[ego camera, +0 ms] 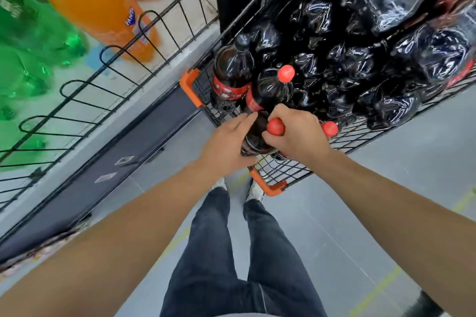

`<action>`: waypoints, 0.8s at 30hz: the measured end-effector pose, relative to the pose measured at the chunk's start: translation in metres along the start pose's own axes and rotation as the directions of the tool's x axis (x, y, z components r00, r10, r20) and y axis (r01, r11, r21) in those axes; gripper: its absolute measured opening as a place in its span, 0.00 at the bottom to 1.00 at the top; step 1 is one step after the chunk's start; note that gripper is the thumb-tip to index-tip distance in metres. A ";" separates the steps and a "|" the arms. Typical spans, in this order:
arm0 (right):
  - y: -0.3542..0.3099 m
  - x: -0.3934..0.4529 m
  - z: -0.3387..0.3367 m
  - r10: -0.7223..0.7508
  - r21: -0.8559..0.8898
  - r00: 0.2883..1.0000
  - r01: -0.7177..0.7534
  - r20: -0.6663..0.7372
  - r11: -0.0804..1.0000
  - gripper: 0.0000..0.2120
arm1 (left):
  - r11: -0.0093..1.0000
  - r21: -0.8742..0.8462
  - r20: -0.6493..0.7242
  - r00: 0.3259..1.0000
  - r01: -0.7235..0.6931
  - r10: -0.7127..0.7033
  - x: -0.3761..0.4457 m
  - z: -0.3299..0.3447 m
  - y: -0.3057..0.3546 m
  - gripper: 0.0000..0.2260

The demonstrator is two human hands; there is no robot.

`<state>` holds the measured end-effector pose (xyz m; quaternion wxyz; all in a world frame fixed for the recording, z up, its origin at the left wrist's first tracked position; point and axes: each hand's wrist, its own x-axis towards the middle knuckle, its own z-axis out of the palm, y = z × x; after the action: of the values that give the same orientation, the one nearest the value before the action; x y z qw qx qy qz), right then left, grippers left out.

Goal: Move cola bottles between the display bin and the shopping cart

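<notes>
Cola bottle (257, 136) upright in wire shopping cart (360, 134) w/ orange plastic corners, on smooth grey shop floor (386, 201). Long axis vertical, red cap (276, 126) toward camera. Right hand (296, 134) curled round neck under cap; left hand (226, 144) w/ straight fingers flat on dark glossy shoulder. Two more upright just behind: black cap (242, 42), red cap. Display bin (128, 64), black wire rail, left; blurred orange, green bottles.

Orange soda bottles (103, 5) beside green bottles (28, 41), grey floor (386, 213).
</notes>
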<state>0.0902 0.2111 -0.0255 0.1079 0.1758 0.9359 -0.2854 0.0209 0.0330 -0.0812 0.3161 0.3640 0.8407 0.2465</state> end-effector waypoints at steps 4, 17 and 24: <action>-0.024 -0.011 -0.026 -0.034 0.173 0.986 0.062 -0.161 0.983 0.12 | 0.962 -0.270 -0.042 0.999 -0.023 0.013 -0.006 -0.013 0.013 0.56; -0.066 -0.017 -0.058 -0.001 0.406 0.944 0.143 -0.330 0.903 0.20 | 0.927 -0.372 -0.379 0.918 -0.036 -0.116 -0.018 -0.059 0.073 0.48; -0.077 -0.012 -0.047 0.165 0.581 0.904 0.106 -0.394 0.807 0.06 | 0.874 -0.485 -0.382 0.903 -0.015 -0.197 -0.028 -0.047 0.076 0.53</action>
<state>0.0659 0.1753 0.0548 -0.1545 0.2735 0.7981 -0.5141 0.0368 0.0497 0.0100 0.2191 0.1724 0.8184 0.5025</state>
